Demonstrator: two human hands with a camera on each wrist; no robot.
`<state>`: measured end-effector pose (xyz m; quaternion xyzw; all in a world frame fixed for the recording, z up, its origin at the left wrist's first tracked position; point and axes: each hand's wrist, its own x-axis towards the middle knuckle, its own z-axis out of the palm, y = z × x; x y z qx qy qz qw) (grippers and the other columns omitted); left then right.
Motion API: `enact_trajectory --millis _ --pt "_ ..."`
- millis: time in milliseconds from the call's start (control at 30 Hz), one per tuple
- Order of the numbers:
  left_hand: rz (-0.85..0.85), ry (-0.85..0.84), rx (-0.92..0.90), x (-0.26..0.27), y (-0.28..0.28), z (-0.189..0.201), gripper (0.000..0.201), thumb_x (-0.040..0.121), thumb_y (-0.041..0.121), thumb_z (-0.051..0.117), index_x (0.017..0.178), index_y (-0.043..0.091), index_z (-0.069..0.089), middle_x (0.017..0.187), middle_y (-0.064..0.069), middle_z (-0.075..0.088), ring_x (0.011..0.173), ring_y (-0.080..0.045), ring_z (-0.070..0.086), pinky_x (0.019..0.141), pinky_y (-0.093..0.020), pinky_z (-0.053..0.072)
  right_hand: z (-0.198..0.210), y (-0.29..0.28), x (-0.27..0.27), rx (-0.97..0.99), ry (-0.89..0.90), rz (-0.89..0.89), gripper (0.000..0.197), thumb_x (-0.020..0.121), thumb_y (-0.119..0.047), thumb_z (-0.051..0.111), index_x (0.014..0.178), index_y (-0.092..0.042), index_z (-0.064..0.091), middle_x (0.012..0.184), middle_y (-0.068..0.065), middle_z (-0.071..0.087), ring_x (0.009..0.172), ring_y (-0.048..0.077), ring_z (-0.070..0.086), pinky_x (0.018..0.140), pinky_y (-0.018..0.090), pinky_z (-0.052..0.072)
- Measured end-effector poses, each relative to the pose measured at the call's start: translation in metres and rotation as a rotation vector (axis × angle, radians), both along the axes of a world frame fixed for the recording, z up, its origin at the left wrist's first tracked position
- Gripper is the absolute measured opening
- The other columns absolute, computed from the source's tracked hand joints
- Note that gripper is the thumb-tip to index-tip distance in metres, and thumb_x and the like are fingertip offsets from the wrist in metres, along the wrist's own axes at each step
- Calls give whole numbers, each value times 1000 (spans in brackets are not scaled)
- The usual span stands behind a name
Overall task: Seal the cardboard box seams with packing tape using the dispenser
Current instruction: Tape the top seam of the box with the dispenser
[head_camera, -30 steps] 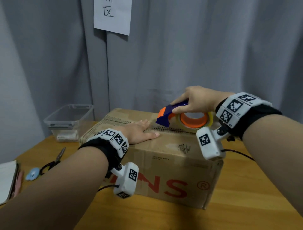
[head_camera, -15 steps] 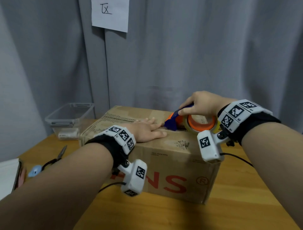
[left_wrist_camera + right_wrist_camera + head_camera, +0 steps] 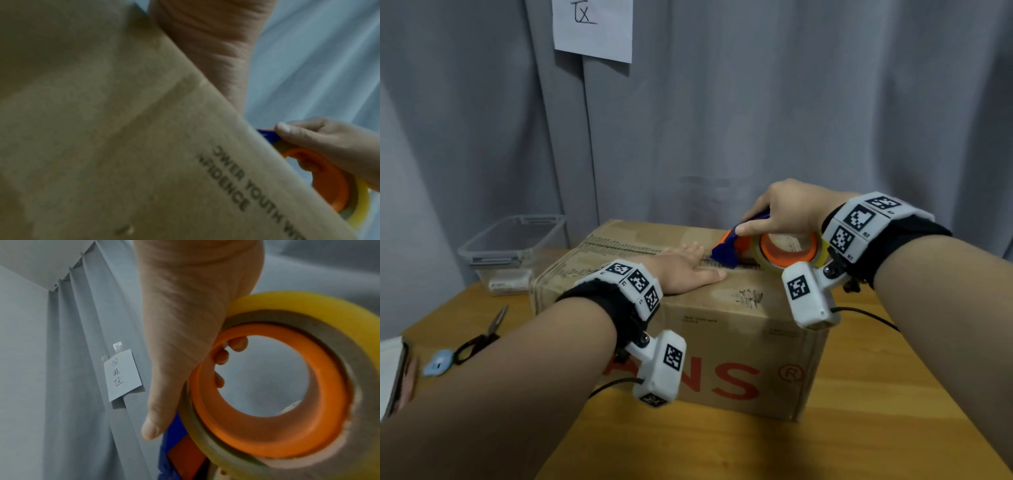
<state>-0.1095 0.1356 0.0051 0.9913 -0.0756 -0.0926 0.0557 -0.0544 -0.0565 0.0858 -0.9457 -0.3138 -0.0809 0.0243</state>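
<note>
A brown cardboard box with red letters stands on the wooden table, its top flaps closed along a centre seam. My left hand lies flat on the box top, fingers straight, pressing beside the seam. My right hand grips the tape dispenser, blue and orange with a yellowish tape roll, its blue nose down on the seam just right of my left fingertips. From the left wrist, the box side fills the picture, with the dispenser at its edge. The right wrist view shows the tape roll with fingers curled through its orange core.
A clear plastic bin sits at the back left of the table. Black-handled scissors and a small blue object lie at the left, beside a white notebook edge. A grey curtain with a paper note hangs behind.
My right hand has lowered the dispenser from above the box onto the top seam, close to my left fingertips. The left hand has stayed flat on the box.
</note>
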Motion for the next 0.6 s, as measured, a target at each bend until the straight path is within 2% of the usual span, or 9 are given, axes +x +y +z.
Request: enact_trajectory --millis 133,200,267,400,500,600 --pt "-31 -5 -109 3 8 0 79 89 67 30 151 27 1 159 0 7 146 -19 6 118 -41 10 20 3 -10 -2 -107 53 41 79 -65 57 108 -39 69 73 -20 58 76 9 55 67 32 48" --pt "-33 -3 -131 4 9 -2 80 89 67 31 151 28 0 159 0 7 146 -18 8 118 -40 11 23 4 -14 -35 -104 53 40 81 -63 58 110 -38 69 69 -22 54 75 9 54 66 32 47" --pt "-11 3 -116 6 10 -3 83 87 70 29 151 26 0 160 0 4 146 -17 5 118 -40 9 19 0 -12 -36 -62 44 40 81 -61 58 111 -37 69 71 -21 55 74 8 55 70 34 50" --pt "19 47 -77 5 10 -3 85 87 71 26 152 22 0 159 3 -3 146 -14 -2 118 -37 4 13 -12 -11 14 -13 32 38 82 -58 59 111 -35 70 78 -18 60 77 9 55 72 28 46" --pt "36 57 -50 2 6 1 83 89 69 25 151 21 2 159 4 -4 146 -15 1 117 -36 5 18 -20 -17 29 -10 22 36 83 -55 60 110 -33 71 89 -10 68 81 10 58 70 23 41" --pt "53 54 -30 1 2 3 82 90 68 25 151 20 2 159 4 -4 146 -15 2 118 -36 5 19 -25 -21 44 -5 3 35 83 -53 61 110 -32 71 85 -12 64 79 9 56 66 22 38"
